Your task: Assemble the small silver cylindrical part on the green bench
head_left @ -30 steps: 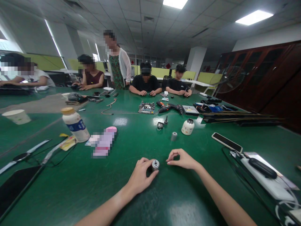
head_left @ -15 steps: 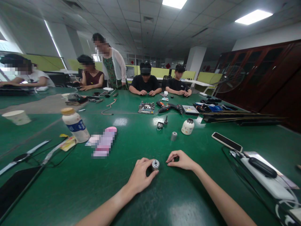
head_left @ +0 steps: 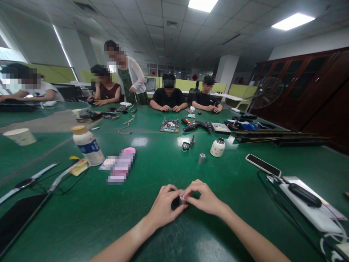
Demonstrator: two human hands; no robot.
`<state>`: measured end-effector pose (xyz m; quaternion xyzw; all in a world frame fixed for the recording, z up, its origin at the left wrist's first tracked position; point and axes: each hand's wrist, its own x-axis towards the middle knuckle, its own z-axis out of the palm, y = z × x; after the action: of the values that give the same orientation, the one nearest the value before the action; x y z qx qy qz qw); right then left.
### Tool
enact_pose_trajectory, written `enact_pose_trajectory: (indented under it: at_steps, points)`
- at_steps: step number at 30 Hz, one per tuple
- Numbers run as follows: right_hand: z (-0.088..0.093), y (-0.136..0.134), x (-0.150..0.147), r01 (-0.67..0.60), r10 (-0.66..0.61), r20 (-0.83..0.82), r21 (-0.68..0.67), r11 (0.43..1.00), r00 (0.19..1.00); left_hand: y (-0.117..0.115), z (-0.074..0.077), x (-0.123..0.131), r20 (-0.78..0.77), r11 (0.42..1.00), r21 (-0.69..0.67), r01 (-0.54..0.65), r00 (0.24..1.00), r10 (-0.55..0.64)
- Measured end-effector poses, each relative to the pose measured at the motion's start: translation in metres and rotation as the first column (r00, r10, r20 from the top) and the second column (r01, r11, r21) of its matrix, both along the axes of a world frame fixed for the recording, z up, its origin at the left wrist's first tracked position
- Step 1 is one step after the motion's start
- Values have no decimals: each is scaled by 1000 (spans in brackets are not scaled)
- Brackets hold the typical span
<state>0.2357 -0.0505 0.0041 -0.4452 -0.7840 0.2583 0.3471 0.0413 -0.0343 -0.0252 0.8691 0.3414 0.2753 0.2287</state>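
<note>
My left hand [head_left: 166, 204] is closed around a small silver metal cylinder [head_left: 182, 199], thumb on the near side and fingers on the far side. The cylinder stands upright at the table's near middle, partly covered by my fingers. My right hand [head_left: 203, 197] is closed in a pinch, with its fingertips at the cylinder's top. Whatever those fingertips grip, if anything, is hidden. Farther off stands a second silver metal cylinder [head_left: 201, 158], similar in size. Behind it are a white bottle without a lid [head_left: 217, 147] and a dark bit-like piece [head_left: 192, 140].
On the green table [head_left: 152, 156], a milk bottle [head_left: 87, 146] and pink-purple packet [head_left: 121, 165] lie to the left. At right are a phone [head_left: 263, 165] and a power strip [head_left: 308, 205]. Power drills [head_left: 199, 125] and a circuit board [head_left: 169, 125] lie beyond. Several people sit opposite.
My right hand has moved left and its fingertips have come to the top of the cylinder. My left hand keeps its hold, shifted slightly. The standing person has brought a hand forward.
</note>
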Motion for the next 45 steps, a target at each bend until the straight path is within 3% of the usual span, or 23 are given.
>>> enact_pose_trajectory:
  at_steps: [12,20,28,39,45]
  points:
    - [0,3,2,14,-14,23,9,1000,1000,-1,3,1,-9,1000,21,-18,1000,18]
    - [5,3,3,189,-188,-18,46,981,982,-1,0,0,-9,999,33,-43,999,43]
    - [3,-1,0,26,-24,48,-26,999,999,0,-1,1,-21,999,17,-34,999,34]
    - [2,1,1,43,-42,33,-5,999,999,-2,4,0,-39,1000,18,-19,999,20]
    - [6,9,12,95,-99,-86,-55,994,991,-1,-1,0,-43,997,47,-66,997,68]
